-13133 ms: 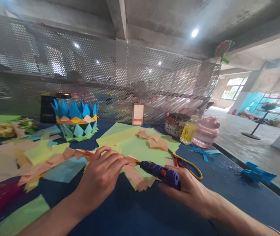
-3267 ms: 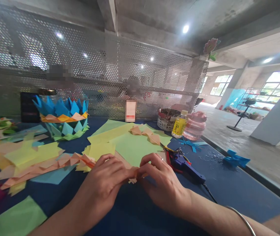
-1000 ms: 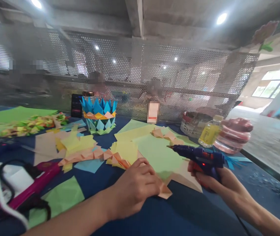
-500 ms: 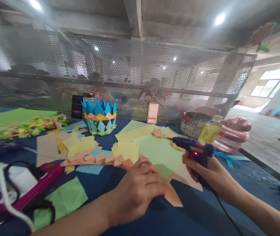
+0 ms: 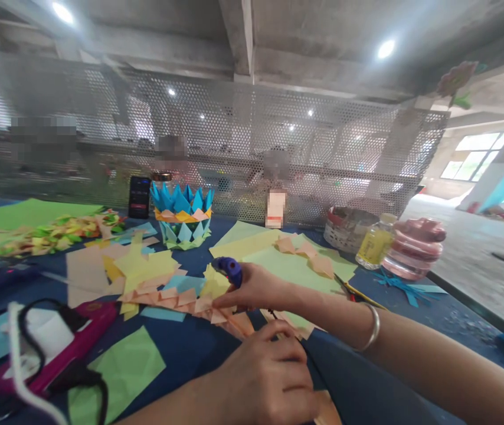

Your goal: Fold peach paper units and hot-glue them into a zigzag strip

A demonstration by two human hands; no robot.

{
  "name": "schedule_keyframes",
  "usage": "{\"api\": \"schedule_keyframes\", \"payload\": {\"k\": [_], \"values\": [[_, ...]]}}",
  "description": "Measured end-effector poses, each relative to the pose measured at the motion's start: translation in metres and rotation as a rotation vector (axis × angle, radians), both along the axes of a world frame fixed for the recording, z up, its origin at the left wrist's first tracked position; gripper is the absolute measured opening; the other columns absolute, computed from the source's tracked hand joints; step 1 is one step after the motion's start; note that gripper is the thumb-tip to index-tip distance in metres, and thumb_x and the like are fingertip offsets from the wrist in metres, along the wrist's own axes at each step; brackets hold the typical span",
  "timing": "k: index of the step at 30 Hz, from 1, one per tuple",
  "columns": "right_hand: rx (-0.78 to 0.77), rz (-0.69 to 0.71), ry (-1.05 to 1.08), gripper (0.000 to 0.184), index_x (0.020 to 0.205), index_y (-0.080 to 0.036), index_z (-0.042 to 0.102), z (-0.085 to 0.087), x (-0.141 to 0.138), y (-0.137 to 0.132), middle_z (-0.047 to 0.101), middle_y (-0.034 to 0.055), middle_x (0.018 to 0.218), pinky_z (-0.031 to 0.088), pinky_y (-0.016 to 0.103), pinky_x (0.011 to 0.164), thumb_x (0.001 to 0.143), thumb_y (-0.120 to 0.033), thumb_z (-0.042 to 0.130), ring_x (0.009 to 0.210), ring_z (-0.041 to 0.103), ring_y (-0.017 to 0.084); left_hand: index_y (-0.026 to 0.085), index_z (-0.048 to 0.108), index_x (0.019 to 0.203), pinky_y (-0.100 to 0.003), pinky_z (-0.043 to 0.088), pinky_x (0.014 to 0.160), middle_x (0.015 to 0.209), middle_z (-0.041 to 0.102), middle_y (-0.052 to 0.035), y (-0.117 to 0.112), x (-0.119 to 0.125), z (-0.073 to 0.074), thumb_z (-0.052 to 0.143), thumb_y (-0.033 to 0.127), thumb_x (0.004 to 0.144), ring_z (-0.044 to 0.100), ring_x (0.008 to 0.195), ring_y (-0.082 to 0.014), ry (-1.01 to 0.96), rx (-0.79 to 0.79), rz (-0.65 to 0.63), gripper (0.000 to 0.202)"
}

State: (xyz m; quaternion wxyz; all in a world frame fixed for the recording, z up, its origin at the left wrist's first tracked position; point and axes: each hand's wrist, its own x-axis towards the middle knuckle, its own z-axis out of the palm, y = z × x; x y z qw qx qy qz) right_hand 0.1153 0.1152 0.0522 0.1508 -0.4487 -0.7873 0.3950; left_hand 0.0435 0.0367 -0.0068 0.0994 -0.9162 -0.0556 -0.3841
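My right hand (image 5: 254, 287) is wrapped round a dark blue glue gun (image 5: 234, 273), reaching left past my left hand. The gun's rear end shows; its nozzle is hidden. Nearer to me, my left hand (image 5: 272, 372) has curled fingers over a piece of orange paper (image 5: 327, 409), whose edge sticks out beneath. A strip of folded peach paper points (image 5: 181, 300) runs across the table left of both hands. Behind it stands a paper crown (image 5: 184, 215) in blue, orange and pale green tiers. A shorter row of peach folded pieces (image 5: 307, 251) lies on pale green sheets (image 5: 274, 265).
A magenta power strip (image 5: 97, 316) with cables and a green sheet (image 5: 123, 369) lie at left. At the back stand a phone (image 5: 139, 198) and mesh screen (image 5: 216, 130). A round container (image 5: 344, 233), yellow-labelled bottle (image 5: 373, 245) and pink bottle (image 5: 414, 251) stand right.
My right hand has swung left with the glue gun, from beside the yellow-labelled bottle to above the folded strip. My left hand has come closer to me, still on the orange paper.
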Motion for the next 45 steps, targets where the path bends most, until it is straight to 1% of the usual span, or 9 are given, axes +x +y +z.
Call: {"api": "schedule_keyframes", "payload": {"k": [4,6,10,14,19,22,30,37,45], "values": [[0.046,0.024,-0.044,0.028,0.062,-0.018,0.052,-0.004,-0.013,0.004,0.050,-0.0065,0.055,0.032,0.020,0.045,0.055,-0.026,0.078,0.054,0.046,0.010,0.019,0.058,0.076,-0.035,0.039,0.083,0.064,0.065,0.0044,0.003,-0.007,0.006,0.056,0.010,0.088,0.055,0.072,-0.0139,-0.030,0.006,-0.010,0.015],[0.069,0.018,-0.035,0.023,0.063,-0.018,0.052,-0.004,-0.017,0.007,0.050,-0.0070,0.056,0.032,0.020,0.047,0.057,-0.021,0.074,0.057,0.045,0.010,0.018,0.059,0.082,-0.035,0.039,0.082,0.068,0.065,0.0018,0.003,-0.013,0.012,0.056,0.009,0.084,0.055,0.076,-0.0157,0.070,-0.028,0.007,0.010],[0.087,-0.028,0.012,0.024,0.068,-0.018,0.051,-0.004,-0.021,0.016,0.049,-0.0075,0.058,0.034,0.019,0.047,0.060,-0.021,0.073,0.056,0.047,0.008,0.017,0.058,0.088,-0.035,0.037,0.080,0.079,0.068,-0.0001,0.004,-0.023,0.017,0.055,0.002,0.074,0.057,0.088,-0.0177,0.194,-0.161,0.086,0.021],[0.061,-0.075,0.063,0.023,0.072,-0.018,0.052,0.001,-0.014,0.019,0.050,-0.0073,0.056,0.038,0.018,0.043,0.066,-0.024,0.074,0.047,0.048,0.007,0.018,0.059,0.088,-0.036,0.036,0.084,0.085,0.070,-0.0001,0.010,-0.025,0.011,0.054,0.001,0.076,0.058,0.091,-0.0179,0.117,-0.234,0.117,0.021],[0.102,-0.163,0.135,0.019,0.089,-0.017,0.059,0.024,0.024,0.005,0.053,-0.0057,0.060,0.037,0.018,0.039,0.079,-0.032,0.067,0.044,0.046,0.006,0.017,0.060,0.080,-0.034,0.038,0.080,0.077,0.067,-0.0015,0.020,-0.026,0.009,0.050,0.005,0.087,0.056,0.081,-0.0172,-0.016,-0.287,0.171,0.017],[0.144,-0.246,0.146,0.021,0.085,-0.018,0.059,0.032,0.061,-0.012,0.051,-0.0054,0.058,0.033,0.017,0.036,0.083,-0.038,0.063,0.041,0.045,0.006,0.018,0.062,0.080,-0.035,0.039,0.080,0.076,0.065,-0.0019,0.026,-0.026,0.010,0.048,0.007,0.092,0.055,0.079,-0.0176,-0.075,-0.311,0.204,0.021],[0.084,-0.361,0.159,0.029,0.084,-0.018,0.056,0.013,0.141,-0.068,0.054,-0.0039,0.062,0.038,0.020,0.039,0.082,-0.047,0.059,0.039,0.047,0.007,0.017,0.060,0.079,-0.038,0.038,0.083,0.076,0.064,-0.0020,0.036,-0.027,0.005,0.046,0.006,0.093,0.055,0.079,-0.0187,-0.113,-0.324,0.270,0.023],[0.335,-0.201,-0.010,0.014,0.087,-0.021,0.066,0.001,0.155,-0.093,0.068,0.0003,0.075,0.050,0.024,0.059,0.079,-0.030,0.058,0.064,0.060,0.015,0.018,0.059,0.088,-0.037,0.035,0.083,0.082,0.063,-0.0013,0.034,-0.027,0.002,0.042,0.009,0.097,0.053,0.081,-0.0179,-0.095,-0.336,0.292,0.022],[0.486,-0.170,-0.181,0.015,0.076,-0.020,0.066,-0.002,0.154,-0.098,0.066,0.0017,0.065,0.047,0.024,0.053,0.077,-0.027,0.052,0.057,0.061,0.016,0.020,0.061,0.094,-0.039,0.034,0.089,0.084,0.064,-0.0022,0.034,-0.029,-0.002,0.038,0.006,0.096,0.053,0.085,-0.0194,-0.067,-0.312,0.287,0.027]]}}
